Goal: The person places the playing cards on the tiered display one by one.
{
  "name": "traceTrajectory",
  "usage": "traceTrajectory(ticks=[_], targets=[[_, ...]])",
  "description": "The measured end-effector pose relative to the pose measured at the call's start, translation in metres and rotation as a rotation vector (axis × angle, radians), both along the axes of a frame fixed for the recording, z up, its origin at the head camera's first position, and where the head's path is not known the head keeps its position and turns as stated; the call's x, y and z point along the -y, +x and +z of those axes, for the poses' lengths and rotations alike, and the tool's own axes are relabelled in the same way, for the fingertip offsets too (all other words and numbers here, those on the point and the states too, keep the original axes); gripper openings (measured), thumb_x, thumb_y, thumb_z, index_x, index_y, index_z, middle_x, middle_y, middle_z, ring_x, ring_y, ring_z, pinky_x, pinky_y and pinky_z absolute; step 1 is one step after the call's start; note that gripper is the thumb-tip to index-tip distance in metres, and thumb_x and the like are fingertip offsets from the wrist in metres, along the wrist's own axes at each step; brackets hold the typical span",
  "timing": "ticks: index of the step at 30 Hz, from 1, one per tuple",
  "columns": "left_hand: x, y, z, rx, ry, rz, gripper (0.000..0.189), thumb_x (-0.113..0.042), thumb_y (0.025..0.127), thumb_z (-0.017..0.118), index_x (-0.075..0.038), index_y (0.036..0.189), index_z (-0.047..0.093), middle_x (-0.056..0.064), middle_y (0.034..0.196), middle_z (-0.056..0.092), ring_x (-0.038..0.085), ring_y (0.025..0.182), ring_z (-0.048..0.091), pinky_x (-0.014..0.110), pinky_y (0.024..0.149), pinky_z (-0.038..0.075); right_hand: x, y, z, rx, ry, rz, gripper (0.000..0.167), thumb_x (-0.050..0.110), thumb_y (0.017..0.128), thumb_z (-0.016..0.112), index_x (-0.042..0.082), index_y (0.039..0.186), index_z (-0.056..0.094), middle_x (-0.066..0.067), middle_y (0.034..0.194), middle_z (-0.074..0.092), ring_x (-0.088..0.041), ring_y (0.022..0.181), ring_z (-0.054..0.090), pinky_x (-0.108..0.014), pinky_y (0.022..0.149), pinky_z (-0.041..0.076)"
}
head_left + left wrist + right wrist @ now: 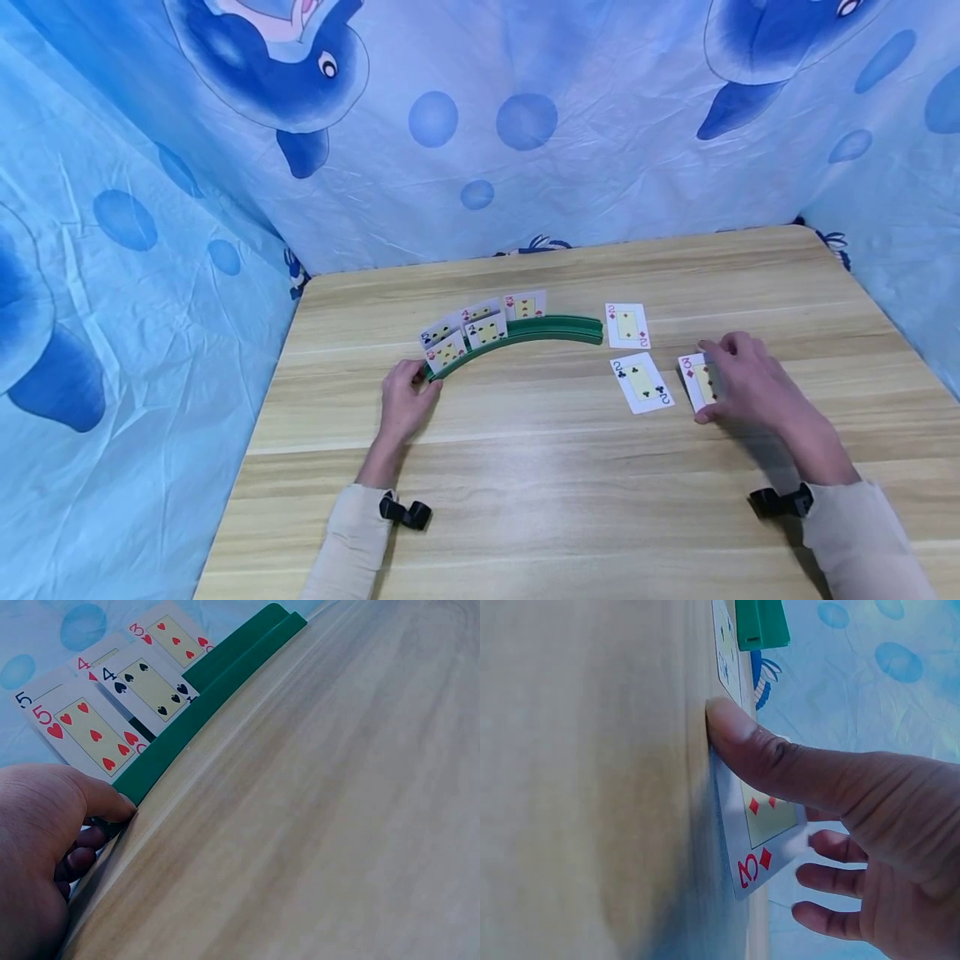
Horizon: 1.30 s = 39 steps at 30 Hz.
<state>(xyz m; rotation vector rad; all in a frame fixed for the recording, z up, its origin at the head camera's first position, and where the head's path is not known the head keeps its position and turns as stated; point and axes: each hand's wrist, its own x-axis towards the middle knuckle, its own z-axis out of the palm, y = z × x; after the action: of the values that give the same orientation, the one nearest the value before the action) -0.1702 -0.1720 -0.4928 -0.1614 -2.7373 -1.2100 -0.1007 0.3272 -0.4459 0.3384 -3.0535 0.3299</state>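
Note:
My left hand (pixel 405 404) grips the near left end of a curved green card holder (pixel 558 328), thumb against its front face. In its slots stand a five of hearts (pixel 94 735), a four of spades (pixel 146 688), a three of hearts (pixel 174 637), and, partly hidden behind, a red four (pixel 477 312) and a black five (pixel 437 333). On the right, my right hand (pixel 753 387) holds a three of diamonds (pixel 697 383) by its opposite edges, between thumb and fingers. In the right wrist view the thumb covers part of this card, which is tilted off the table.
A two of diamonds (pixel 628 325) and a two of clubs (pixel 642 383) lie face up between the holder and my right hand. The wooden table (pixel 540 483) is backed by a blue dolphin-print curtain (pixel 480 150).

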Motion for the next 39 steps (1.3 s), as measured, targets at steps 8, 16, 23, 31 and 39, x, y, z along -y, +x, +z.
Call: traceTrajectory(ticks=[8, 16, 23, 31, 39], targets=[[0.0, 0.001, 0.001, 0.009, 0.012, 0.001, 0.04, -0.011, 0.082, 0.076, 0.003, 0.119, 0.067, 0.02, 0.114, 0.068, 0.035, 0.105, 0.06, 0.052, 0.102, 0.042, 0.001, 0.009, -0.002, -0.119, 0.034, -0.058, 0.095, 0.04, 0.049, 0.098, -0.004, 0.122, 0.057, -0.033, 0.121, 0.048, -0.043, 0.092, 0.048, -0.05, 0.065, 0.045], [0.001, 0.001, -0.001, 0.001, 0.007, 0.003, 0.039, -0.011, 0.082, 0.076, 0.002, 0.118, 0.067, 0.02, 0.112, 0.068, 0.035, 0.103, 0.061, 0.051, 0.1, 0.043, 0.001, 0.018, 0.002, -0.077, 0.064, -0.097, 0.081, 0.036, 0.063, 0.093, -0.004, 0.118, 0.05, -0.031, 0.113, 0.051, -0.032, 0.074, 0.055, -0.046, 0.056, 0.049], [0.0, 0.002, 0.0, -0.004, 0.01, 0.004, 0.039, -0.011, 0.082, 0.076, 0.002, 0.118, 0.068, 0.02, 0.112, 0.069, 0.035, 0.102, 0.06, 0.051, 0.1, 0.042, -0.007, 0.027, 0.012, -0.231, -0.021, 0.012, 0.046, 0.008, 0.069, 0.087, 0.0, 0.106, 0.061, -0.019, 0.094, 0.065, -0.019, 0.064, 0.058, -0.037, 0.052, 0.048], [0.0, 0.002, -0.001, 0.009, -0.003, 0.008, 0.04, -0.012, 0.083, 0.076, 0.001, 0.119, 0.067, 0.018, 0.114, 0.068, 0.034, 0.105, 0.06, 0.054, 0.106, 0.039, -0.009, 0.033, 0.02, -0.217, -0.099, 0.059, 0.03, -0.009, 0.072, 0.078, 0.002, 0.099, 0.07, -0.014, 0.09, 0.071, -0.027, 0.075, 0.068, -0.043, 0.061, 0.054], [0.001, 0.002, -0.002, 0.006, -0.01, 0.005, 0.039, -0.012, 0.083, 0.076, 0.001, 0.118, 0.067, 0.019, 0.113, 0.068, 0.035, 0.104, 0.06, 0.053, 0.105, 0.039, -0.007, 0.028, 0.033, -0.176, -0.161, 0.086, 0.023, -0.008, 0.075, 0.078, 0.003, 0.094, 0.073, -0.011, 0.088, 0.074, -0.014, 0.073, 0.065, -0.026, 0.058, 0.051]])
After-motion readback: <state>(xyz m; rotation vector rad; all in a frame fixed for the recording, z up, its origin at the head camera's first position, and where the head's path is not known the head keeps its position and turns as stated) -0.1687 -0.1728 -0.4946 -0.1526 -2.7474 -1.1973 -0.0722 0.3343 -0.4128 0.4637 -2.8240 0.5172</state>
